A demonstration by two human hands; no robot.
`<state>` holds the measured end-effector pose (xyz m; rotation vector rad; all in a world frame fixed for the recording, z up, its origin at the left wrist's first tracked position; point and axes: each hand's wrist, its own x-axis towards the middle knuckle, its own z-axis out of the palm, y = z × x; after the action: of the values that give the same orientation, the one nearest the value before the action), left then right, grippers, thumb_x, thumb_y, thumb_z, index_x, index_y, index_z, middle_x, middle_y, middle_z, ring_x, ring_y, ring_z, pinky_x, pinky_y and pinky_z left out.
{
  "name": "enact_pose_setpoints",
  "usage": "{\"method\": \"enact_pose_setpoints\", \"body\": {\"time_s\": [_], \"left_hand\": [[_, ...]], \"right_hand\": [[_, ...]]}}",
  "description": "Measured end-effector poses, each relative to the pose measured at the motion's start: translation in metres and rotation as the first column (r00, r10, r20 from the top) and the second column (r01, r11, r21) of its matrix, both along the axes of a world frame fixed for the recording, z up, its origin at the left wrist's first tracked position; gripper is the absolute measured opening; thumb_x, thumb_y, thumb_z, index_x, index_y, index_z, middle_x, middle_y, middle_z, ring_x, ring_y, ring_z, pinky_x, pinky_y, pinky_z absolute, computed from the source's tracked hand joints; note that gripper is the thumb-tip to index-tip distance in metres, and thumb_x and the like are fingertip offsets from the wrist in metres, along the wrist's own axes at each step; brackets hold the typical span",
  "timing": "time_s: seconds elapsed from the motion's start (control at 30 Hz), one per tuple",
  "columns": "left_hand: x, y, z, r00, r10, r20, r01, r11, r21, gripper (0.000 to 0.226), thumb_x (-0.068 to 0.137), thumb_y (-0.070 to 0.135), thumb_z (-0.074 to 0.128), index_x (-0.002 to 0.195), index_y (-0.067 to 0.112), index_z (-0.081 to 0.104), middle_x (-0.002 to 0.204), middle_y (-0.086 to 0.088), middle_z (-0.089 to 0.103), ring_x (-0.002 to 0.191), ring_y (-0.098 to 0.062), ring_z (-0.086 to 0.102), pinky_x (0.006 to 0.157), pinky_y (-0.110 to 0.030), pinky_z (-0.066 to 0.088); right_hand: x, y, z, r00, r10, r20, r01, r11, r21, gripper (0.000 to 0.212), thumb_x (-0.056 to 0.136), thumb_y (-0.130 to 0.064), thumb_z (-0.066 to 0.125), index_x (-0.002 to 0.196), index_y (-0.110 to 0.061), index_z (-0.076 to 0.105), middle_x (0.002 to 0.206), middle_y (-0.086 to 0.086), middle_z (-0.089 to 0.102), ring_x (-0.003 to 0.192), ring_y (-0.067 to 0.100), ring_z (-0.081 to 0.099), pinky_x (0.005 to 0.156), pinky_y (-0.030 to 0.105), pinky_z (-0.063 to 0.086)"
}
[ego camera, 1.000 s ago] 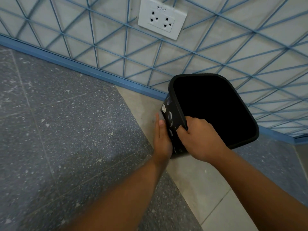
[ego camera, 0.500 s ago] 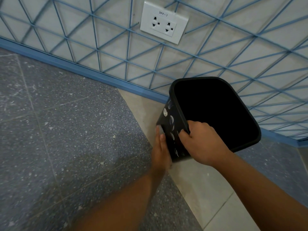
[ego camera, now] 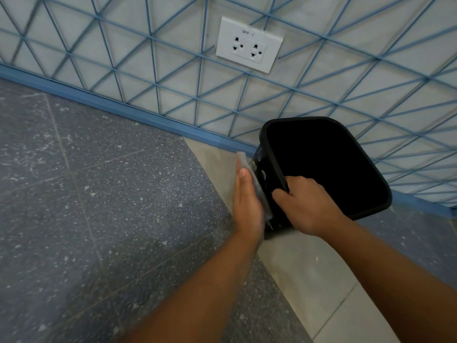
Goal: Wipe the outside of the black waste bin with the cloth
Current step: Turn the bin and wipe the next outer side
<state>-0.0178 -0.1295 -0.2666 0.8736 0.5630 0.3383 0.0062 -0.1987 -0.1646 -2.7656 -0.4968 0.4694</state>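
- Bin (ego camera: 329, 167), black, stands tilted on the pale floor strip (ego camera: 304, 273) beside the blue-gridded wall (ego camera: 148, 78), its open mouth facing the camera.
- Right hand (ego camera: 308, 206) grips the bin's near rim, fingers curled over the edge.
- Left hand (ego camera: 247, 206) lies flat with straight fingers, pressing a grey cloth (ego camera: 249, 174) against the bin's outer left side.
- A white double socket (ego camera: 248, 44) sits on the wall above.
- Dark speckled floor (ego camera: 99, 206) spreads to the left.
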Motion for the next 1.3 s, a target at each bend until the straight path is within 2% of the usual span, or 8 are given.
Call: {"method": "enact_pose_setpoints", "body": {"time_s": [0.1, 0.3, 0.5, 0.7, 0.87, 1.0, 1.2, 1.3], "left_hand": [[0.012, -0.003, 0.017, 0.997, -0.035, 0.074, 0.032, 0.998, 0.047, 0.051, 0.116, 0.033, 0.024, 0.167, 0.030, 0.021, 0.178, 0.006, 0.019, 0.166, -0.013, 0.016, 0.138, -0.044, 0.013], [0.029, 0.008, 0.019, 0.997, -0.078, -0.008, 0.078, 0.993, 0.093, 0.055, 0.115, 0.042, 0.025, 0.166, 0.045, 0.004, 0.177, 0.009, 0.018, 0.163, -0.013, 0.026, 0.136, -0.042, 0.020], [0.031, 0.011, 0.008, 0.993, -0.109, -0.045, 0.114, 0.984, 0.138, 0.054, 0.114, 0.048, 0.025, 0.167, 0.036, 0.025, 0.180, 0.005, 0.009, 0.167, -0.013, 0.005, 0.137, -0.047, 0.008], [0.038, 0.006, 0.010, 0.998, -0.061, 0.030, 0.052, 0.970, 0.237, 0.058, 0.113, 0.048, 0.028, 0.164, 0.021, 0.039, 0.169, 0.003, 0.041, 0.159, -0.010, 0.034, 0.135, -0.037, 0.024], [0.051, 0.015, 0.014, 0.997, -0.067, -0.028, 0.069, 0.992, 0.103, 0.055, 0.115, 0.044, 0.030, 0.157, 0.015, 0.049, 0.159, -0.005, 0.054, 0.151, -0.018, 0.047, 0.132, -0.044, 0.032], [0.035, 0.007, 0.010, 0.998, -0.055, 0.037, 0.048, 0.985, 0.166, 0.055, 0.115, 0.041, 0.028, 0.156, 0.009, 0.049, 0.159, -0.010, 0.054, 0.153, -0.024, 0.046, 0.132, -0.043, 0.031], [0.041, 0.009, 0.017, 1.000, -0.019, -0.010, 0.020, 0.985, 0.173, 0.051, 0.115, 0.041, 0.031, 0.161, 0.021, 0.042, 0.161, 0.015, 0.042, 0.156, -0.008, 0.037, 0.131, -0.027, 0.025], [0.037, 0.008, 0.007, 0.996, -0.087, 0.016, 0.083, 0.978, 0.192, 0.053, 0.115, 0.040, 0.026, 0.157, 0.014, 0.048, 0.164, 0.000, 0.048, 0.153, -0.013, 0.045, 0.130, -0.029, 0.031]], "right_hand": [[-0.003, 0.002, 0.001, 1.000, 0.018, -0.010, -0.018, 1.000, 0.010, 0.027, 0.091, -0.029, 0.048, 0.067, -0.016, 0.050, 0.061, 0.006, 0.056, 0.054, 0.021, 0.053, 0.052, 0.032, 0.042], [-0.006, 0.001, 0.002, 0.999, 0.023, -0.032, -0.023, 1.000, 0.013, 0.026, 0.091, -0.027, 0.050, 0.067, -0.019, 0.049, 0.057, 0.001, 0.054, 0.047, 0.014, 0.049, 0.047, 0.027, 0.038], [-0.004, -0.001, 0.004, 0.998, 0.042, -0.052, -0.042, 0.999, 0.000, 0.025, 0.091, -0.025, 0.050, 0.066, -0.019, 0.047, 0.060, 0.004, 0.057, 0.051, 0.017, 0.053, 0.048, 0.029, 0.041], [-0.002, -0.004, 0.003, 0.998, 0.058, -0.031, -0.058, 0.998, -0.004, 0.024, 0.091, -0.024, 0.049, 0.067, -0.020, 0.047, 0.058, 0.003, 0.055, 0.048, 0.016, 0.051, 0.046, 0.028, 0.038], [0.001, -0.004, 0.004, 0.997, 0.054, -0.047, -0.055, 0.998, -0.014, 0.022, 0.091, -0.025, 0.049, 0.071, -0.017, 0.050, 0.065, 0.010, 0.061, 0.055, 0.023, 0.056, 0.054, 0.038, 0.048], [-0.001, -0.004, 0.005, 0.996, 0.057, -0.069, -0.059, 0.998, -0.021, 0.021, 0.092, -0.027, 0.049, 0.075, -0.016, 0.052, 0.067, 0.009, 0.061, 0.059, 0.024, 0.059, 0.059, 0.041, 0.051], [-0.001, -0.005, 0.005, 0.997, 0.052, -0.065, -0.053, 0.998, -0.016, 0.026, 0.093, -0.026, 0.049, 0.068, -0.019, 0.048, 0.063, 0.007, 0.058, 0.052, 0.019, 0.053, 0.053, 0.035, 0.044], [-0.001, -0.005, 0.004, 0.997, 0.052, -0.050, -0.054, 0.998, -0.038, 0.026, 0.092, -0.026, 0.049, 0.067, -0.019, 0.046, 0.062, 0.006, 0.056, 0.053, 0.019, 0.052, 0.053, 0.034, 0.043]]}}
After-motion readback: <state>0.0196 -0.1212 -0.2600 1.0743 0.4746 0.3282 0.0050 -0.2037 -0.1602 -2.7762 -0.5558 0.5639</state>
